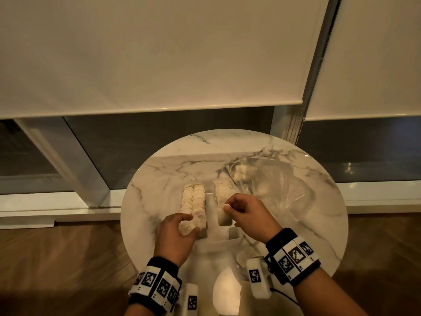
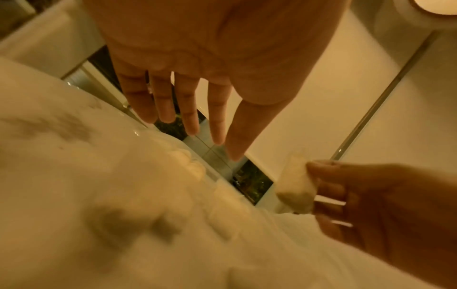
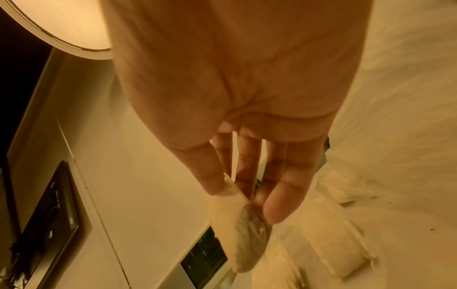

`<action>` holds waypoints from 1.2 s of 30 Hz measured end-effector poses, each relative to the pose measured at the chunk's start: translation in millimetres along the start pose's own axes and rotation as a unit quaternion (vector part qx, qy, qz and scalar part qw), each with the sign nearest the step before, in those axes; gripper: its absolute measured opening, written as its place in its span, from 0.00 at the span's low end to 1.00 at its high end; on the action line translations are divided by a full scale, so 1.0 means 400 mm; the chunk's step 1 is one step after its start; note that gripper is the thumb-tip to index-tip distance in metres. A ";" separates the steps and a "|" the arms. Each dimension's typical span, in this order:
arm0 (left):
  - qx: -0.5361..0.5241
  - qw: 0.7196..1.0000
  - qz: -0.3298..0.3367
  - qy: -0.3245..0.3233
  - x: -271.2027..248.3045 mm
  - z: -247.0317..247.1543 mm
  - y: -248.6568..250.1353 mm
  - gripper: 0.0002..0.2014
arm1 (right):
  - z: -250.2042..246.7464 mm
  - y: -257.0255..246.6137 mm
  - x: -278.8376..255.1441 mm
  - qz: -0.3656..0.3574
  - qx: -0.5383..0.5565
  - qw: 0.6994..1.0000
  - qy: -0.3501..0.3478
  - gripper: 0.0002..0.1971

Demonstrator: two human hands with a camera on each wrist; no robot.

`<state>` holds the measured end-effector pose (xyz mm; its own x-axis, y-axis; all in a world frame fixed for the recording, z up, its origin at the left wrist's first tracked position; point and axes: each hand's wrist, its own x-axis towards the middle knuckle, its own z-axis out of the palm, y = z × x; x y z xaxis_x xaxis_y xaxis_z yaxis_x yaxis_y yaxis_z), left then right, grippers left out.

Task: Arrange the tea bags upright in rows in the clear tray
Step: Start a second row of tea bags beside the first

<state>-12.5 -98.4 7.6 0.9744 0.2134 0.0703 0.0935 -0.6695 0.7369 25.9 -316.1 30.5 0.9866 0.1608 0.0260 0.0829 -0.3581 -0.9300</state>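
A clear tray [image 1: 211,213] sits mid-table. Two packed rows of upright tea bags [image 1: 193,201] fill its left side, and a shorter row [image 1: 223,190] stands at its far right. My right hand [image 1: 227,206] pinches one pale tea bag [image 1: 224,219] by its top, hanging at the near end of the right row; the same tea bag [image 3: 237,234] dangles from thumb and fingers in the right wrist view. My left hand [image 1: 192,223] is at the front end of the left rows, and its fingers [image 2: 188,117] are straight and hold nothing.
A crumpled clear plastic bag [image 1: 278,185] with a few tea bags inside lies right of the tray. The round marble table [image 1: 159,174] stands close to a window with lowered blinds. Wooden floor lies on both sides.
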 end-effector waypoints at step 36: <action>0.026 0.995 -0.054 -0.081 -0.003 0.003 -0.062 0.36 | 0.215 0.023 0.162 0.204 -0.241 0.943 -0.106 0.06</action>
<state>-15.8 -83.0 -11.6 0.9780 0.1716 -0.1185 0.2050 -0.6864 0.6977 78.4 -229.9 -7.9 0.9039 0.0808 -0.4201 -0.1936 -0.7983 -0.5703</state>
